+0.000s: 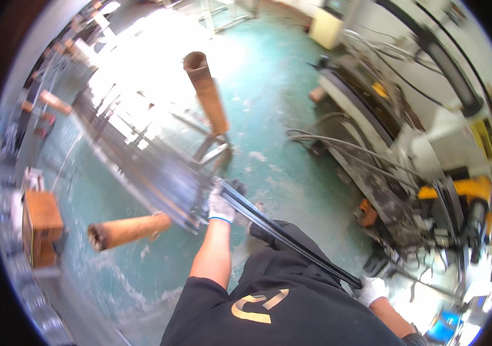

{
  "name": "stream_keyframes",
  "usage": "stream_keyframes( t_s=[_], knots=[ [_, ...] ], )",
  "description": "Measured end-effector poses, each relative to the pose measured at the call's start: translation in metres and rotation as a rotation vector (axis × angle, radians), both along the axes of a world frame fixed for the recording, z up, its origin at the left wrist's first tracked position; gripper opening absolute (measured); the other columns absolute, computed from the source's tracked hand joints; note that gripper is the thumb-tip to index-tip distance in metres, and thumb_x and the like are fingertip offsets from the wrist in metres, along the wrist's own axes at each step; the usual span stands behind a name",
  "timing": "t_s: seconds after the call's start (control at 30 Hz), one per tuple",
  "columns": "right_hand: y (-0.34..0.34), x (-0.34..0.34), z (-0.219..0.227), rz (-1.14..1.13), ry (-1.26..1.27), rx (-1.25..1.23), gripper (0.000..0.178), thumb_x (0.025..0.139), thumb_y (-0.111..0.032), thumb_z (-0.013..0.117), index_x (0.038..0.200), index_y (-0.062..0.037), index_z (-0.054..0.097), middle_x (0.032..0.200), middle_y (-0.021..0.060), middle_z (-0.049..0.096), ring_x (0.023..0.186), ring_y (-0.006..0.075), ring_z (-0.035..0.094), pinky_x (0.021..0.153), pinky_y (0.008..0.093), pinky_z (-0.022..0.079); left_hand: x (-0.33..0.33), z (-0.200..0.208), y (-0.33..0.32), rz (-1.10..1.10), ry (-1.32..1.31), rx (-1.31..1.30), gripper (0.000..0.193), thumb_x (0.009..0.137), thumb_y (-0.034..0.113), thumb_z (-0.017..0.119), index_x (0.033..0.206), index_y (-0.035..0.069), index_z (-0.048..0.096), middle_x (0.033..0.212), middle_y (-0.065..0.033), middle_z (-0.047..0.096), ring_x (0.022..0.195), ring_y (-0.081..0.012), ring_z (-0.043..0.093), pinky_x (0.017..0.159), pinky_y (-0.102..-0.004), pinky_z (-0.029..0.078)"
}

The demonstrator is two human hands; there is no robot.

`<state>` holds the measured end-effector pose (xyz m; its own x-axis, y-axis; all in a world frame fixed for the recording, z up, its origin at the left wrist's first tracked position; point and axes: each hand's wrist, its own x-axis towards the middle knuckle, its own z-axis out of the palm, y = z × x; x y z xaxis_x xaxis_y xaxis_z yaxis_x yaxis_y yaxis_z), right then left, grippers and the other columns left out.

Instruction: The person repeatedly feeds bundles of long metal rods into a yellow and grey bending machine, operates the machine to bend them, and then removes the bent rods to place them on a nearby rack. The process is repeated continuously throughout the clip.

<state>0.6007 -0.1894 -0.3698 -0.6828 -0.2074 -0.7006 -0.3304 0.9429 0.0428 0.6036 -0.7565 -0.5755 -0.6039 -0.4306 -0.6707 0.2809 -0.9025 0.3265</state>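
I see left hand and right hand closed round long metal bars; rusty tubes flank stacked stock, cables droop rightward.

Long, slim metal strips, silvery and black, straight and bunched closely together, are held slantwise, running from mid-view down toward the lower right.

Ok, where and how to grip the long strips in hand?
Probably near both ends: left hand from the left at the far end, right hand from the right at the near end. The strips are long, slim and bunched side by side; one middle grip might let them swing.
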Motion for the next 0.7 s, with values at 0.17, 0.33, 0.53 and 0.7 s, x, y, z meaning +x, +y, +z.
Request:
stream_keyframes(
  t_s=[0.17, 0.33, 0.53, 0.7],
  knots=[
    [0.086, -0.006, 0.037, 0.014, 0.138, 0.043, 0.027, 0.089, -0.040, 0.075, 0.092, -0.0143, 0.079, 0.084, 0.0166, 0.079, 0.083, 0.0398, 0.078, 0.078, 0.0521, 0.061, -0.001, 0.038, 0.060, -0.160, -0.048, -0.076, 0.013, 0.108, 0.020, 0.067, 0.106, 0.007, 0.063, 0.092, -0.0047, 0.063, 0.079, -0.0208, 0.061, 0.068, -0.0369, 0.052],
    [0.289, -0.016, 0.004, -0.243, 0.410, 0.026, 0.009, 0.082, -0.018, 0.074, 0.089, -0.0126, 0.076, 0.089, 0.0186, 0.077, 0.089, 0.0432, 0.074, 0.084, 0.0512, 0.061, -0.048, 0.157, 0.144, -0.300, 0.054, -0.182, 0.014, 0.104, 0.018, 0.069, 0.101, 0.005, 0.075, 0.090, -0.0080, 0.070, 0.082, -0.0266, 0.066, 0.080, -0.0418, 0.055],
    [0.494, -0.007, 0.004, -0.960, 1.112, 0.188, 0.035, 0.093, -0.009, 0.073, 0.126, 0.0023, 0.069, 0.120, 0.0228, 0.075, 0.112, 0.0388, 0.072, 0.102, 0.0499, 0.056, -0.123, 0.292, 0.137, -0.327, 0.495, -0.366, 0.018, 0.114, 0.011, 0.063, 0.125, -0.002, 0.065, 0.101, -0.0065, 0.063, 0.090, -0.0179, 0.062, 0.082, -0.0334, 0.055],
    [0.414, -0.080, -0.011, -1.419, 0.348, -2.554, 0.058, 0.099, -0.018, 0.068, 0.152, 0.0042, 0.059, 0.153, 0.0251, 0.065, 0.140, 0.0458, 0.061, 0.123, 0.0599, 0.047, -0.185, 0.332, 0.326, -0.447, 0.447, -0.599, 0.019, 0.110, 0.005, 0.067, 0.128, 0.002, 0.063, 0.104, -0.0076, 0.065, 0.102, -0.0209, 0.062, 0.101, -0.0432, 0.055]
  ],
)
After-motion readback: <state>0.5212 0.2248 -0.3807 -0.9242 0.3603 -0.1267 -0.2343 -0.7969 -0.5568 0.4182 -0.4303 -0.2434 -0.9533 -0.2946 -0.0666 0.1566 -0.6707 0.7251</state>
